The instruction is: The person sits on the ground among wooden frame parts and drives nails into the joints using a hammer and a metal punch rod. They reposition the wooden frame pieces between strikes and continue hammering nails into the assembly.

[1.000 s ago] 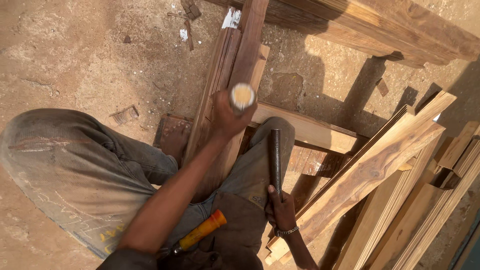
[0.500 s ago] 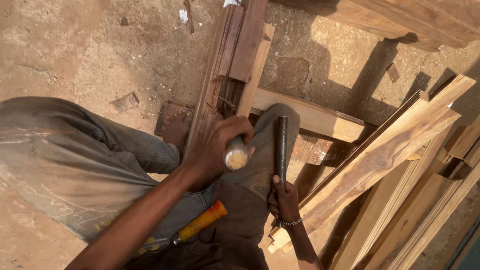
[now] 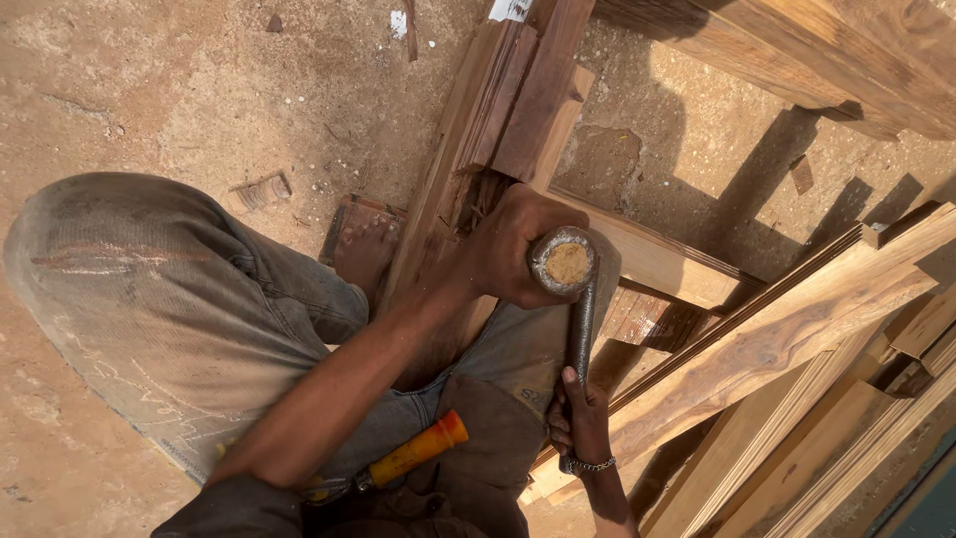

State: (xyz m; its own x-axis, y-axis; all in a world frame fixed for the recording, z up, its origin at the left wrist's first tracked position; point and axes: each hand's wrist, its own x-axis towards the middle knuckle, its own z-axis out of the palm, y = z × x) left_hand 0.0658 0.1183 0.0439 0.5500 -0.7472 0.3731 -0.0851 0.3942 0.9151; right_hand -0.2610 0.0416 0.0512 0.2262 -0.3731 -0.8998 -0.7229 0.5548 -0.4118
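- Left hand (image 3: 513,249) is clenched round a mallet (image 3: 565,263), its round wooden end facing up, over the dark plank (image 3: 468,169).
- Right hand (image 3: 580,423) grips a dark metal chisel (image 3: 582,324) upright, close beside stacked planks (image 3: 787,339).
- Bare dirt floor (image 3: 179,90) lies open leftward.
- An orange-handled tool (image 3: 413,453) rests in the lap.

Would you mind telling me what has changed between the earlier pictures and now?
The left hand brought the mallet down from its raised position above the planks onto the top of the chisel. The right hand kept gripping the chisel, and the orange-handled tool stayed in the lap.
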